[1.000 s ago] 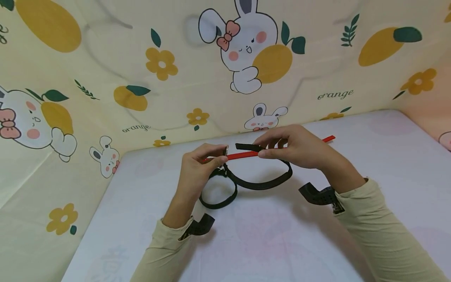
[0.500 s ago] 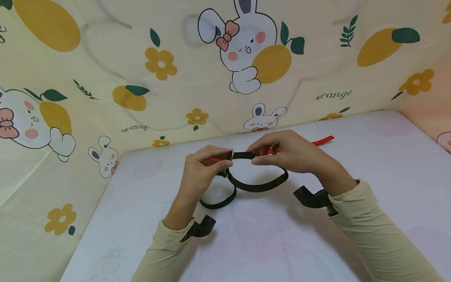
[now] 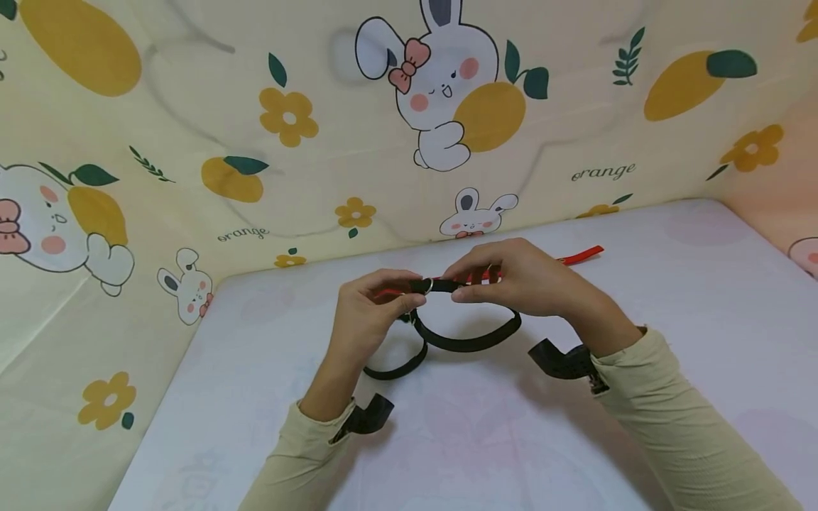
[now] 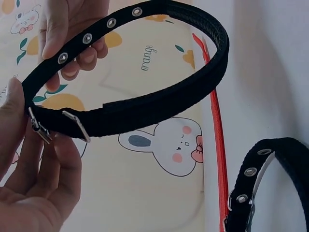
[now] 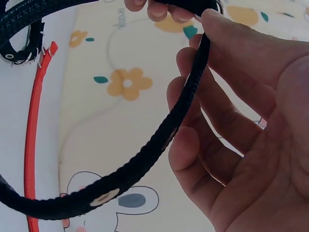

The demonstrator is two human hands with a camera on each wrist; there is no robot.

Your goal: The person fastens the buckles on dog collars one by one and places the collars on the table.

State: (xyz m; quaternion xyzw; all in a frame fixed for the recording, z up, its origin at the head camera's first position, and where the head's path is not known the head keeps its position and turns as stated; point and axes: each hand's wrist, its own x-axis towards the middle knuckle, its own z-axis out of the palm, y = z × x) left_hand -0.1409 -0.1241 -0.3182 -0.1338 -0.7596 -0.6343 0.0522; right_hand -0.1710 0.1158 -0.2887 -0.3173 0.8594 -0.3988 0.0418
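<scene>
My left hand (image 3: pixel 373 301) pinches the buckle end of a black dog collar (image 4: pixel 169 104) between thumb and fingers. The silver buckle (image 4: pixel 39 126) and a metal loop (image 4: pixel 76 126) show at its fingertips. Opposite it, my right hand (image 3: pixel 517 284) pinches the strap's other part, the one with several metal eyelets (image 4: pixel 87 38). Both hands nearly meet, and the strap's end lies at the buckle; how far it passes through is hidden by fingers. The collar's loop hangs below them. A second black collar (image 3: pixel 396 372), buckled into a ring, stands on the table under my left hand.
Behind my hands a red strap (image 3: pixel 581 255) lies across the white table (image 3: pixel 486 440), partly covered by them. A cloth wall (image 3: pixel 383 177) printed with rabbits and oranges rises at the back edge.
My right hand has moved left and slightly down, bringing the loose strap end to the buckle. A metal ring now shows around the strap between the hands. My left hand has shifted slightly right.
</scene>
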